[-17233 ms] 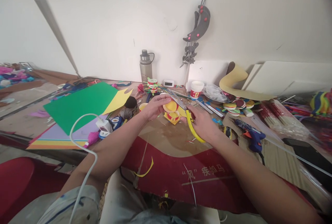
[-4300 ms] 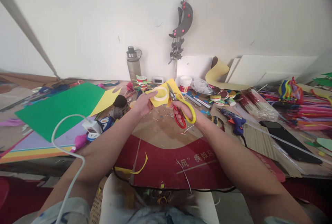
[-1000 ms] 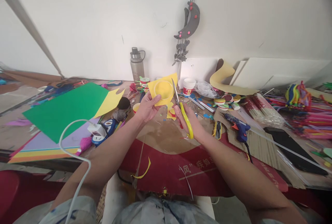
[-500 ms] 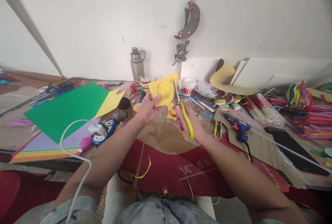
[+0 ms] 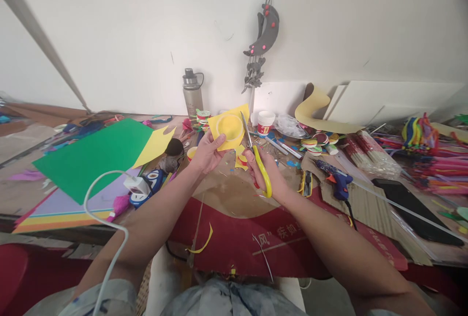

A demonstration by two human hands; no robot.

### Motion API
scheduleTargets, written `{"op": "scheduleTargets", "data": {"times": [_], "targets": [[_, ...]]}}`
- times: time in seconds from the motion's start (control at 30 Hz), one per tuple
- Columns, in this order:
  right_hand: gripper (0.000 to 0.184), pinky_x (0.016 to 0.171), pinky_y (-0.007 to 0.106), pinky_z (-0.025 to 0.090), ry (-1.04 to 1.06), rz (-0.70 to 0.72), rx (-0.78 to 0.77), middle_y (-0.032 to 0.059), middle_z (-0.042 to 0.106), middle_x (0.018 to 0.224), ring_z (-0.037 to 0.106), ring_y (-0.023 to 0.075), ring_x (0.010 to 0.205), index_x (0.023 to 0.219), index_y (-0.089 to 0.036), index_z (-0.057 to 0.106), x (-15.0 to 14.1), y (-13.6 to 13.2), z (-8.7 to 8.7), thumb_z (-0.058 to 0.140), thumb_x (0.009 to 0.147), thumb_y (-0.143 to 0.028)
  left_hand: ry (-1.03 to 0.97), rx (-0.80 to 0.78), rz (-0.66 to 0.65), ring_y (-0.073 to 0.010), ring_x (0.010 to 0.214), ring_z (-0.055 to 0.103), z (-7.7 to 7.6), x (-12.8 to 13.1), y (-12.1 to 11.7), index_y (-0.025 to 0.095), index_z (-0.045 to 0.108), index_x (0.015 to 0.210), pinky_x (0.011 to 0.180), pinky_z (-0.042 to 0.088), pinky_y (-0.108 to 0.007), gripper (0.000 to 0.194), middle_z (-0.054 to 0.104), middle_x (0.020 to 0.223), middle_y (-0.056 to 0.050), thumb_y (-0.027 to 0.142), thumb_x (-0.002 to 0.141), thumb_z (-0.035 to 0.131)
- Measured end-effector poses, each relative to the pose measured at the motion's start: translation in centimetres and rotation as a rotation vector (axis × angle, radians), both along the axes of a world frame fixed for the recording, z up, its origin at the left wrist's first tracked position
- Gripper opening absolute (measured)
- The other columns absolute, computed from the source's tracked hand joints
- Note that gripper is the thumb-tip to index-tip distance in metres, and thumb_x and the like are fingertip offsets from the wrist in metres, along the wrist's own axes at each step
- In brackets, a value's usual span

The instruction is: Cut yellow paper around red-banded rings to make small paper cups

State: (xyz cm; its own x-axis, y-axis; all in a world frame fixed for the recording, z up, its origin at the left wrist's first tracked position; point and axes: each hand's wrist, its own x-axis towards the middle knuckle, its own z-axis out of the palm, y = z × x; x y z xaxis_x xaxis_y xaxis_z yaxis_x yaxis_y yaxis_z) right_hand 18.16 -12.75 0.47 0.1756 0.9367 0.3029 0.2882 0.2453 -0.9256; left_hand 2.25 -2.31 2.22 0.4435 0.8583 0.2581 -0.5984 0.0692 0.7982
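Note:
My left hand (image 5: 209, 155) pinches the lower left edge of a yellow paper sheet (image 5: 239, 112), thumb on top. A pale ring is marked on the sheet. My right hand (image 5: 265, 172) is wrapped round the handles of scissors (image 5: 262, 167) with yellow and red grips. Their blades point up and away, against the sheet's right edge beside the ring. Whether the blades are parted is hard to make out. Below the sheet lies a cut yellow paper scrap (image 5: 240, 156) on the table. A curved yellow strip (image 5: 204, 242) rests near the table's front edge.
Green paper (image 5: 98, 157) and coloured sheets lie left. A bottle (image 5: 192, 94) and paper cups (image 5: 265, 123) stand behind. To the right are a box cutter (image 5: 307, 183), a blue glue gun (image 5: 338, 182), a black phone (image 5: 417, 211) and pipe cleaners (image 5: 438, 174). A white cable (image 5: 87, 199) crosses my left arm.
The view has shifted slightly. My hands, the yellow paper and the scissors keep nearly the same place, with the blades still at the sheet's right edge.

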Motion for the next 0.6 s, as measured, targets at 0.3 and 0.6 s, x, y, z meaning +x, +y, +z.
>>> {"op": "scheduleTargets", "data": {"times": [0.3,0.6], "targets": [[0.050,0.043,0.026,0.031,0.010,-0.002,0.007,-0.0040,0.050,0.056,0.042,0.0131,0.045,0.081,-0.026,0.057,0.0,0.2,-0.2,0.066,0.091,-0.074,0.010,-0.001,0.011,-0.0278,0.121,0.074,0.0,-0.4,0.5,0.024,0.066,0.125,0.095,0.066,-0.035,0.066,0.080,0.122,-0.007,0.033,0.067,0.097],[0.044,0.048,0.028,0.035,-0.073,-0.004,0.067,-0.0036,0.051,0.061,0.045,0.0155,0.052,0.085,-0.027,0.052,0.2,-0.2,1.1,0.061,0.096,-0.069,0.077,0.021,-0.056,-0.0289,0.119,0.076,0.3,-0.4,0.1,0.024,0.066,0.131,0.093,0.066,-0.033,0.080,0.081,0.118,-0.008,0.032,0.060,0.102]]}}
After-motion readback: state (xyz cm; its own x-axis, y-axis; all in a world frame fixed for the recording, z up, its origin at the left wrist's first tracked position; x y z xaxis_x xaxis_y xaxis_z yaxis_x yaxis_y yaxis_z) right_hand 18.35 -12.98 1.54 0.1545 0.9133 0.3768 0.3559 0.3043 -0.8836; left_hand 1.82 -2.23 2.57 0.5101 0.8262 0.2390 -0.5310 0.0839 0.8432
